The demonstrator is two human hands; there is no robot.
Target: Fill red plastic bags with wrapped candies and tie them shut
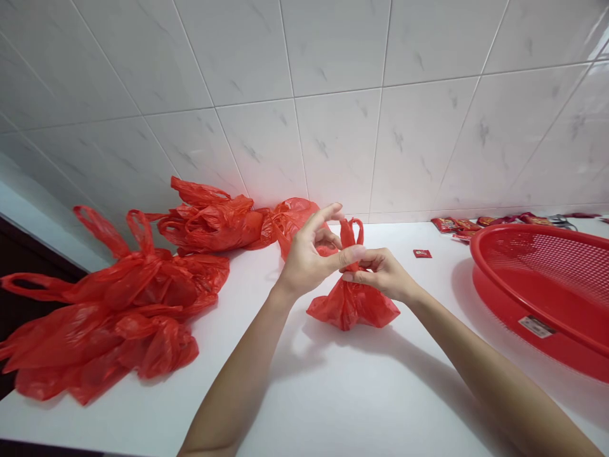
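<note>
Both forearms reach forward from the near edge, converging over the middle of the bench [309, 406]. The right hand [387, 273] comes in from the right, fingers closed in a pinch on the gathered neck of a red plastic bag [352, 308], which sits mid-bench. The left hand [307, 254] arches opposite, fingers raised and parted, thumb at the neck; whether it grips is unclear.

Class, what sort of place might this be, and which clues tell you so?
Probably a kitchen or similar household workspace: a plain white worktop stands against a glossy tiled wall, and red plastic bags and a red mesh basket sit on it.
</note>
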